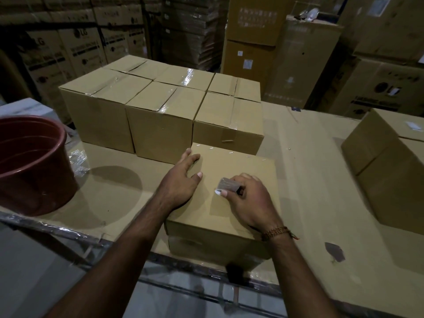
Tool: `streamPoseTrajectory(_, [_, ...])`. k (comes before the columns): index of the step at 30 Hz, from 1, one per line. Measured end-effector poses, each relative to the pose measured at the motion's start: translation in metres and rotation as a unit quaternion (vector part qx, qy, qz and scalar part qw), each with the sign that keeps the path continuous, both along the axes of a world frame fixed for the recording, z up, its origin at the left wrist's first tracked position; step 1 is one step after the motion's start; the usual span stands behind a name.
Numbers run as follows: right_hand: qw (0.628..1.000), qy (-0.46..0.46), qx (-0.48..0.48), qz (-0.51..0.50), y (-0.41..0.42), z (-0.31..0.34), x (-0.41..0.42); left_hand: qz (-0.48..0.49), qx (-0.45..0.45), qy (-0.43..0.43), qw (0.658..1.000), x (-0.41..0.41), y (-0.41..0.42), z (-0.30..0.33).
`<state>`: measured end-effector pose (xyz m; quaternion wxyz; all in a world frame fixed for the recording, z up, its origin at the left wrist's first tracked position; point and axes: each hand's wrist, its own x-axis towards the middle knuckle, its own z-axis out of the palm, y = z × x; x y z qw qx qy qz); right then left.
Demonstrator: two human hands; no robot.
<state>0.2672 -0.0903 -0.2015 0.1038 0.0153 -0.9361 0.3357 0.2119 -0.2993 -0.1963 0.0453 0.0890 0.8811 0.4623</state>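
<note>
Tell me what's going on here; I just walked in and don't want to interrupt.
A person is working on a box at the near edge of the table. The left hand lies flat on its top, steadying it. The right hand pinches a small flat piece, maybe a label, against the top. Behind it stand taped boxes, with a red bucket to the left.

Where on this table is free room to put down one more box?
Two bare patches: between the red bucket and the near box, and a wider one between that box and the right box. The back left is crowded: the taped boxes stand tight together, close against the near box.
</note>
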Motion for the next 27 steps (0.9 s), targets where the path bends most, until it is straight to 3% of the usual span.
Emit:
streamPoseTrajectory(8, [0.998, 0.000, -0.062, -0.027, -0.0016, 0.0024, 0.0056, 0.001, 0.002, 0.002, 1.000, 0.0012, -0.0003, 0.0010])
streamPoseTrajectory(18, [1.000, 0.021, 0.001, -0.001, -0.0005, 0.0014, 0.0041, 0.009, -0.007, 0.007, 1.000, 0.0057, 0.0022, 0.0040])
streamPoseTrajectory(27, [0.998, 0.035, -0.036, 0.024, 0.0028, 0.0006, 0.0057, 0.022, -0.001, 0.015, 1.000, 0.0032, 0.0019, -0.0010])
